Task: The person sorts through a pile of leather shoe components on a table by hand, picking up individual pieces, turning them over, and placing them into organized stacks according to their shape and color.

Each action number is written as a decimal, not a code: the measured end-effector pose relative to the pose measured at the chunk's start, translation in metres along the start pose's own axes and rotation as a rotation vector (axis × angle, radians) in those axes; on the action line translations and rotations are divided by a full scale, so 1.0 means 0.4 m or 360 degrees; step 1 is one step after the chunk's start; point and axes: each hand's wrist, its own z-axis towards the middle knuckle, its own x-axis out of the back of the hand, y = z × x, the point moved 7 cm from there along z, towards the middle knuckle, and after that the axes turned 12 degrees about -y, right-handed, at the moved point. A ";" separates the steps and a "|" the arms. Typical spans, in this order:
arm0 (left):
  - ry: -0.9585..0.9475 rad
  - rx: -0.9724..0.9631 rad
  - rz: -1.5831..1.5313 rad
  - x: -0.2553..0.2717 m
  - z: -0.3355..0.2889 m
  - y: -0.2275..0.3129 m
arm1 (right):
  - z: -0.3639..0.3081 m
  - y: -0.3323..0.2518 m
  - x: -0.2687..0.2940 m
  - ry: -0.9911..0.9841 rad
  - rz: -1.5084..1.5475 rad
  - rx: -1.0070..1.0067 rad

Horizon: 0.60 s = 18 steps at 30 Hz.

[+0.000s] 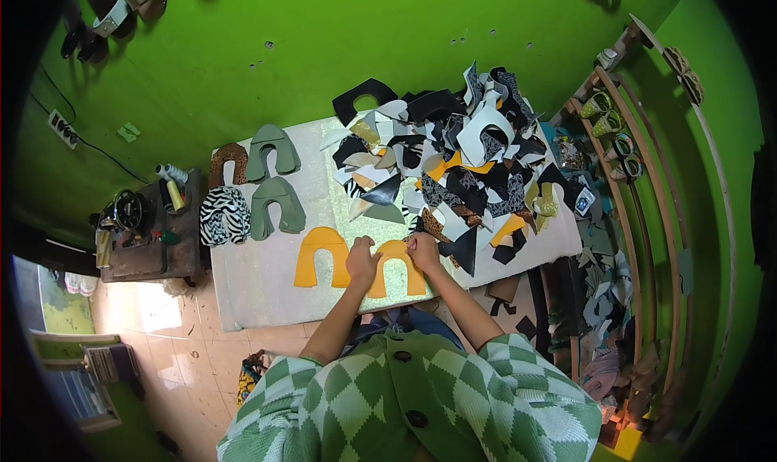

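Observation:
A yellow arch-shaped shoe-upper piece [394, 261] lies near the front edge of the table, its two legs toward me. My left hand [362, 261] is closed at its left side, fingers curled against the material. On its upper right side my right hand [422, 253] is closed too, pinching the edge. Just left of my left hand lies a stack of matching yellow arch pieces [320, 247]. Farther left are green arch pieces [273, 154] in two piles, a zebra-striped arch piece [224, 217] and a brown leopard-patterned one [228, 162].
A big heap of mixed offcuts [453, 158] covers the table's right half, reaching close to my right hand. At left stands a sewing machine [127, 211] with thread cones [174, 195]. A wooden rack [619, 150] with sandals lines the right wall. Scraps lie on the floor.

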 end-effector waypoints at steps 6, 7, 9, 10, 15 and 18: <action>-0.0024 -0.0307 0.0598 -0.053 -0.054 0.013 | -0.109 -0.105 -0.040 0.0006 -0.0462 0.0463; 0.0015 -0.0338 0.0627 -0.061 -0.072 0.003 | -0.129 -0.111 -0.045 0.0061 -0.0568 0.0500; 0.0094 -0.0410 0.0684 -0.068 -0.105 0.005 | -0.163 -0.107 -0.062 0.0176 -0.0781 0.0568; 0.0098 -0.0421 0.0712 -0.077 -0.122 0.007 | -0.171 -0.088 -0.087 0.0031 -0.0827 0.0479; 0.0020 -0.0416 0.0718 -0.091 -0.156 0.004 | -0.183 -0.115 -0.126 0.0034 -0.1076 0.0352; -0.0032 -0.0359 0.0697 -0.103 -0.155 0.009 | -0.178 -0.118 -0.130 0.0002 -0.1071 0.0316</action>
